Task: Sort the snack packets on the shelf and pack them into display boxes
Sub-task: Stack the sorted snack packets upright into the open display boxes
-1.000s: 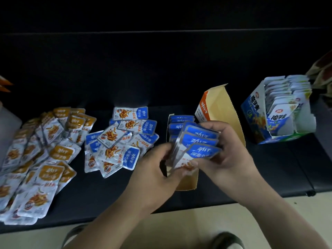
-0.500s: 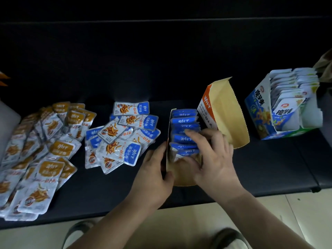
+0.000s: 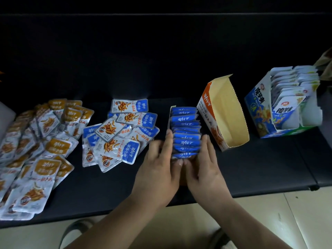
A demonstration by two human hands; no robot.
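A row of blue-topped packets [image 3: 186, 131] stands upright in the orange display box [image 3: 224, 112], whose lid leans open to the right. My left hand [image 3: 159, 166] lies against the left side of the row with straight fingers. My right hand [image 3: 204, 164] lies against the right side the same way. Both thumbs meet at the nearest packet. A loose pile of blue packets [image 3: 120, 133] lies left of the box. Several orange-labelled packets [image 3: 41, 150] are spread at the far left.
A blue display box [image 3: 258, 108] full of white packets stands at the right on the dark shelf [image 3: 260, 164]. The shelf's front edge runs just under my wrists, with pale floor tiles [image 3: 287, 212] and my shoes below.
A second ago both hands held a fan of blue packets above the box. The packets now stand in the box and my hands have moved to its two sides.
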